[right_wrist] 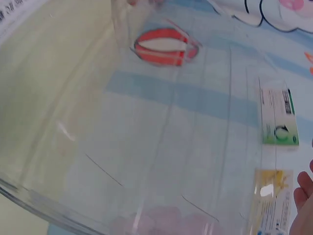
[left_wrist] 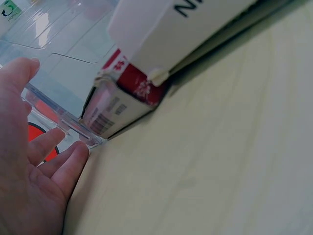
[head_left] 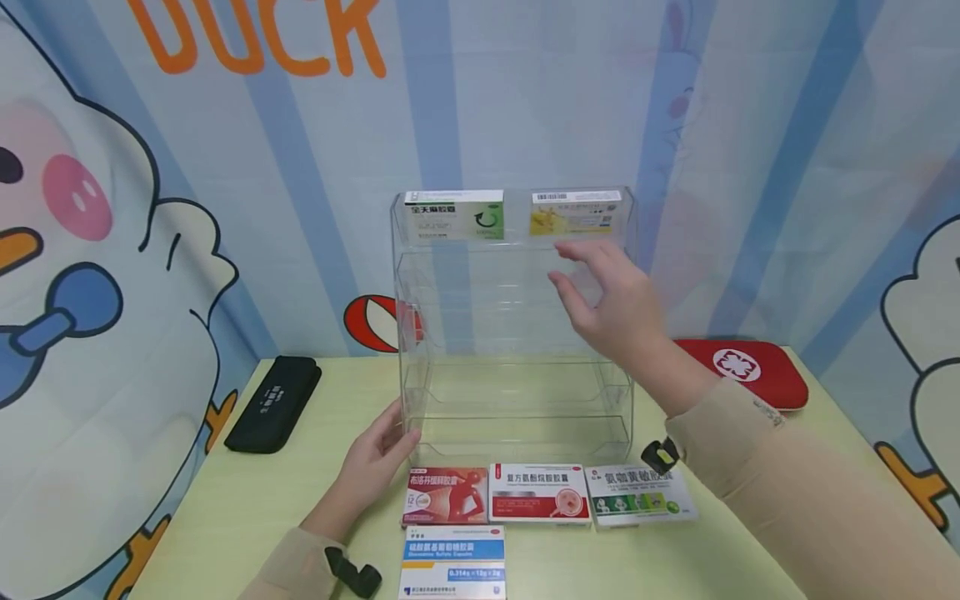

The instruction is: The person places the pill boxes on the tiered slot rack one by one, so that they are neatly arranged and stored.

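Observation:
A clear plastic display rack (head_left: 517, 429) stands upright on the table. My left hand (head_left: 378, 450) rests against its lower left side, fingertips at the side wall and thumb apart from them in the left wrist view. My right hand (head_left: 618, 300) is raised in front of the rack's upper right, thumb and fingers spread apart with nothing between them. Just above those fingers, a white and yellow medicine box (head_left: 575, 215) sits on the top tier. To its left on the same tier stands a white and green medicine box (head_left: 454, 217).
Before the rack lie a red medicine box (head_left: 446, 497), a white and red one (head_left: 540, 495), a white and green one (head_left: 641, 497), and a blue and white one (head_left: 453, 562). A black case (head_left: 273, 406) lies left, a red pouch (head_left: 765, 375) right. A printed curtain hangs behind.

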`<state>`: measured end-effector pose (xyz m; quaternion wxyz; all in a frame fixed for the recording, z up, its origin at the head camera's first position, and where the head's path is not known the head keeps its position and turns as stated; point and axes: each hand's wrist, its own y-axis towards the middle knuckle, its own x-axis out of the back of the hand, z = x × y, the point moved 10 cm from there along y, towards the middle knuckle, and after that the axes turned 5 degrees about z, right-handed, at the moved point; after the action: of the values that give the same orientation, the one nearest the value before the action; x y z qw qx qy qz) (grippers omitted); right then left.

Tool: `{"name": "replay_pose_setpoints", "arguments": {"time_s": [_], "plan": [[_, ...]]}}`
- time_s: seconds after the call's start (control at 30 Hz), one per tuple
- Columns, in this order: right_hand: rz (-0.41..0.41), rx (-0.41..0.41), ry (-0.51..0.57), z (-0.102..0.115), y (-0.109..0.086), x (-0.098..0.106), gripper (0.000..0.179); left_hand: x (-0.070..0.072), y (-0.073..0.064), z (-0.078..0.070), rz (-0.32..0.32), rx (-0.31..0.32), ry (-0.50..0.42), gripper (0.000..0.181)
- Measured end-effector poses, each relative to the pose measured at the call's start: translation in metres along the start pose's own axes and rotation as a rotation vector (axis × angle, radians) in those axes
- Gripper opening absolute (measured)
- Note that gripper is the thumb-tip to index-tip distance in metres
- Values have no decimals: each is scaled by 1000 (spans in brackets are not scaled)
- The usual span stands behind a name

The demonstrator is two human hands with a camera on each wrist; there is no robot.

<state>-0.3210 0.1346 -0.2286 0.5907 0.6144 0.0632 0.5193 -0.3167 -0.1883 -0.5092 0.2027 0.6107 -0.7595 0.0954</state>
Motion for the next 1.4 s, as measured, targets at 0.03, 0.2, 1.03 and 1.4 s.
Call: {"name": "replay_pose_setpoints", "arguments": {"time_s": [0.03,0.2,1.03,1.4], "plan": [[11,6,9,3,-5,-3,38,0,0,0,2,0,-1,70],[87,27,67,18,-34,-20,45,0,0,2,7,17,-3,71],[486,-112,170,51,-145,-88,64,-2,1,6,5,56,-13,71],[687,-107,273,86,-184,-119,59,0,0,6,8,48,-18,72]]}}
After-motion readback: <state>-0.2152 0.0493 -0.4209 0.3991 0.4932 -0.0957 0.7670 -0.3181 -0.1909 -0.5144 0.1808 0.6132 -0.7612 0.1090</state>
